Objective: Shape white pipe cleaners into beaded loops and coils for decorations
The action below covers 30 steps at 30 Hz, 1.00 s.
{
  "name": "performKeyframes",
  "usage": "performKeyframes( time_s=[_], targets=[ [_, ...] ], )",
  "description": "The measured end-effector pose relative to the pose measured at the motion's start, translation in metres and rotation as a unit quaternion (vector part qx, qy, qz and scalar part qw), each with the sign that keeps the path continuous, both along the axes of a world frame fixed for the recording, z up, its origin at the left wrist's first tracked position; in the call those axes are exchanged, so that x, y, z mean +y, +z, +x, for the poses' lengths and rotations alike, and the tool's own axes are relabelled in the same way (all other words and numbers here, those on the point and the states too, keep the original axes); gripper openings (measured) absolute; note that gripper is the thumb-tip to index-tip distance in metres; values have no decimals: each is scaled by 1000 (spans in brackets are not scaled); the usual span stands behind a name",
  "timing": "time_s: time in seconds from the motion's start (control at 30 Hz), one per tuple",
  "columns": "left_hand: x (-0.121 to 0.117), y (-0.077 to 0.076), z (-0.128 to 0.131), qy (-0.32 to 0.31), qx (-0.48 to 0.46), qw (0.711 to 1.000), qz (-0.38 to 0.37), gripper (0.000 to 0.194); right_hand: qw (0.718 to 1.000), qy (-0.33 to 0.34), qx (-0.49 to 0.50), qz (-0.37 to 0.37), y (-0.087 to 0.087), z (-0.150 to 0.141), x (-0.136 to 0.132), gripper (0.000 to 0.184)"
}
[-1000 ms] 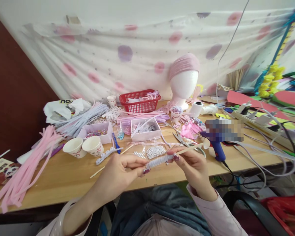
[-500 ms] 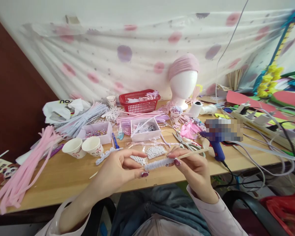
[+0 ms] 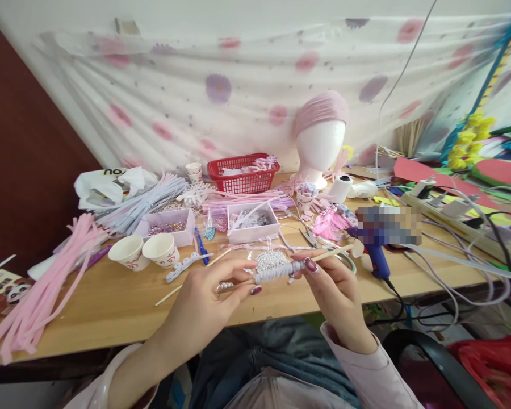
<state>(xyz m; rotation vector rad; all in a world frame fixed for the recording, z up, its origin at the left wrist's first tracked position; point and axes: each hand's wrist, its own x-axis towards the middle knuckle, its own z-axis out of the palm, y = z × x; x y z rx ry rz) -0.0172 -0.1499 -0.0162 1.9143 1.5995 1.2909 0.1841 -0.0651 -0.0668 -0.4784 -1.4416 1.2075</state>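
Note:
A pale lavender pipe cleaner [image 3: 276, 274] is wound in a tight coil around a thin wooden stick [image 3: 333, 251], held level above the table's front edge. My left hand [image 3: 208, 298] pinches the left end between thumb and fingers. At the coil's right end, my right hand [image 3: 334, 289] is closed on the pipe cleaner and stick, with the stick's bare end jutting out past the fingers. Just behind the coil lies a clear packet of white pearl beads [image 3: 270, 259], partly covered by it. A curly lavender piece [image 3: 187, 266] rests beyond my left hand.
Two paper cups [image 3: 129, 253], a white box of beads [image 3: 187, 227] and another white box [image 3: 253, 230] stand behind my hands. Pink strips [image 3: 46, 289] lie left. A blue glue gun [image 3: 377, 255] and cables are right. Farther back are a red basket [image 3: 242, 180] and foam head [image 3: 319, 147].
Both hands have shifted slightly right and up with the coil. My right fingers have changed position at its right end, and the coil now overlaps the pearl packet more.

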Motion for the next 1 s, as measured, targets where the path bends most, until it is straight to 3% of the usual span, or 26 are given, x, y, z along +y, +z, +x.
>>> performKeyframes(
  time_s=[0.07,0.13,0.27,0.37,0.47,0.57,0.8,1.0],
  targets=[
    [3,8,-3,-48,-69,988,-132,16,999,4,-25,31,4,4,0,16],
    [7,14,-7,-100,-121,963,-217,31,998,6,-45,54,7,8,-1,16],
    [17,14,-12,-185,-226,882,-370,38,994,22,-63,82,9,10,-4,18],
    [23,8,-13,-211,-293,824,-437,37,994,27,-71,81,6,10,-5,18],
    [24,3,-12,-229,-316,804,-449,33,995,29,-66,69,3,10,-4,16],
    [22,2,-10,-242,-281,825,-427,29,997,21,-52,48,1,7,-4,16],
    [13,7,-4,-179,-82,927,-319,27,998,-37,-48,31,4,1,-7,15],
    [12,7,-3,-146,-1,947,-287,25,990,-71,-102,60,3,2,-7,16]
  ],
)
